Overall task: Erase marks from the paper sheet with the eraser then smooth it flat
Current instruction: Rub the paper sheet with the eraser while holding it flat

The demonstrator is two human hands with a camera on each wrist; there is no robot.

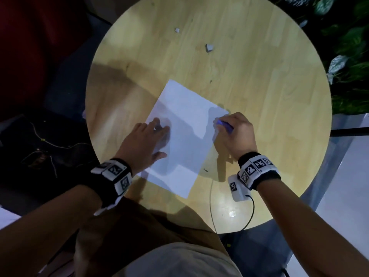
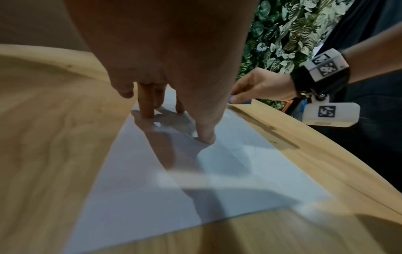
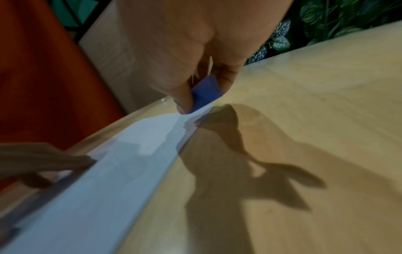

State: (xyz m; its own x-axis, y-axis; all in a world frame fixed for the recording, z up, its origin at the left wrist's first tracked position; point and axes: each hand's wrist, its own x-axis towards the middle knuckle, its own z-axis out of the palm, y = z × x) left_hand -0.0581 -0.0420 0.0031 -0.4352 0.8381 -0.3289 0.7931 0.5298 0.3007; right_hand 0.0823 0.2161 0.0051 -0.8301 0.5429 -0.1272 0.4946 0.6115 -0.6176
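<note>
Round wooden table [image 1: 249,56]; left hand [image 1: 143,144] fingertips press paper sheet [image 1: 185,124]; right hand [image 1: 237,134] pinches eraser [image 1: 224,124] at its far corner.

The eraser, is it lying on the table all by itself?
No, the right hand pinches the blue eraser between thumb and fingers and holds it at the edge of the paper sheet.
</note>
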